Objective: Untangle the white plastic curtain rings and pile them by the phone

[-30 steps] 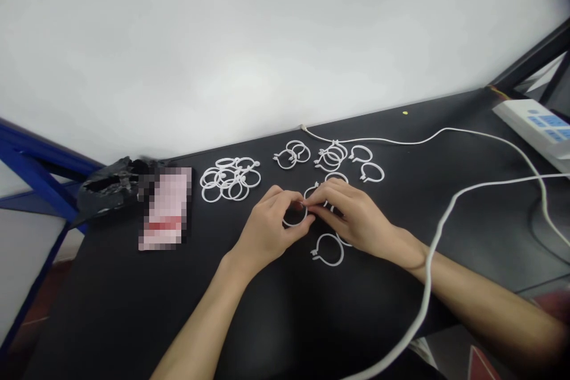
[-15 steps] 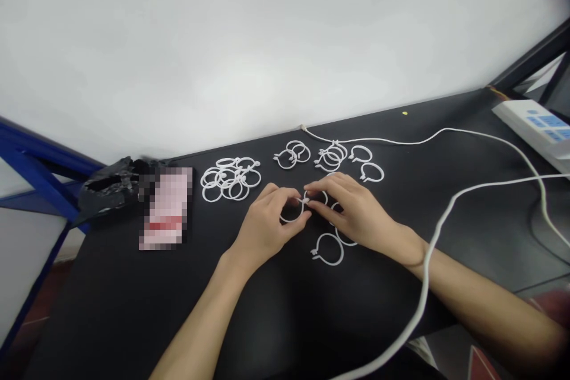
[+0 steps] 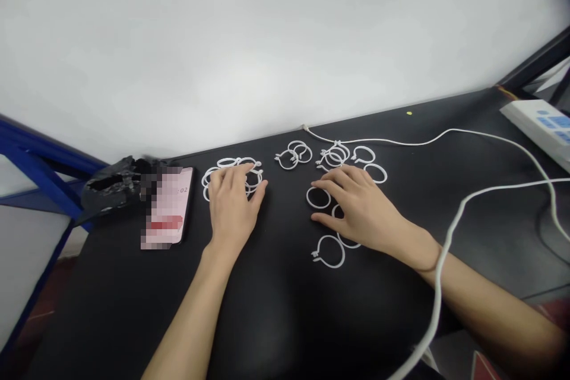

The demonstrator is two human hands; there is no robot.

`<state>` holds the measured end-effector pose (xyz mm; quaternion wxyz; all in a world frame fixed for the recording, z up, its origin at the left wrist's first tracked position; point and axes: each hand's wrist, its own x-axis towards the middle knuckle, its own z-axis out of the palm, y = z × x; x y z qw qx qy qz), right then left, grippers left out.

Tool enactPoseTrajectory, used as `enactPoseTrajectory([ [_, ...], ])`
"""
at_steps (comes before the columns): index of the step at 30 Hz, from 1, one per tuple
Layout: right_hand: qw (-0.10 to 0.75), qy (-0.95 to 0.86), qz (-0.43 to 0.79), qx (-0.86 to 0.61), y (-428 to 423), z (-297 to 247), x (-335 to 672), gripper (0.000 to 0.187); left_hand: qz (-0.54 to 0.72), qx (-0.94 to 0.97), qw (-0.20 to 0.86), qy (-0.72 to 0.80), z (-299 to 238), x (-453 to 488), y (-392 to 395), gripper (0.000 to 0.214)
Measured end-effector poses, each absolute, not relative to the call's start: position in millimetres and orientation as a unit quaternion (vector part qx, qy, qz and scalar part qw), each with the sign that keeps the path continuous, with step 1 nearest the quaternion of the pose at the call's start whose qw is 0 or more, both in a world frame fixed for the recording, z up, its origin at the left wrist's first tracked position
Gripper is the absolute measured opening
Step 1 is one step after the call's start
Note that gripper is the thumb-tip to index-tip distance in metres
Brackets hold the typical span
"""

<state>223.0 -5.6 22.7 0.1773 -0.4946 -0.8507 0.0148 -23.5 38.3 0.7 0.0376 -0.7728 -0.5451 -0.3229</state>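
Observation:
My left hand (image 3: 234, 202) hovers over a pile of white plastic snap rings (image 3: 248, 160) at the left, with thumb and fingers apart. It partly covers the pile, and whether its fingertips touch a ring is hard to see. My right hand (image 3: 358, 205) is spread, palm down, with a wide gap between thumb and forefinger. In that gap a closed-looking ring (image 3: 319, 208) lies on the black table. Part of another ring (image 3: 350, 244) shows below the right palm. Nearer to me lies a ring with an open clasp (image 3: 331, 266).
More white rings (image 3: 287, 168) lie in groups toward the wall, some overlapping. A phone (image 3: 171, 214) and a crumpled black plastic bag (image 3: 113, 184) are at the left. A white cable (image 3: 445, 261) loops across my right forearm. A white device (image 3: 538, 127) stands at the right.
My hands were together at the clasp of a ring. The left hand has moved left to the pile, and that ring is gone from the middle. The right hand has spread its fingers.

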Motion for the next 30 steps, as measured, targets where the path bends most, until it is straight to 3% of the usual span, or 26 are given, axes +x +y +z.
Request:
enactPoseTrajectory([
  [5,0.175,-0.856,0.027,-0.485,-6,23,222,0.038,-0.297,-0.763,0.056,-0.571,-4,-27,41,0.034],
  [12,0.199,-0.855,0.069,-0.473,-9,25,218,0.059,-0.317,-0.803,0.027,-0.504,5,-3,23,0.029],
  [18,0.225,-0.844,0.061,-0.483,-5,22,221,0.039,-0.248,-0.864,-0.082,-0.429,2,19,5,0.024],
  [21,0.207,-0.855,0.056,-0.473,-3,17,222,0.04,-0.221,-0.864,-0.088,-0.444,0,21,4,0.02],
  [30,0.188,-0.87,0.066,-0.452,-1,14,220,0.023,-0.22,-0.837,-0.098,-0.491,4,18,8,0.015],
])
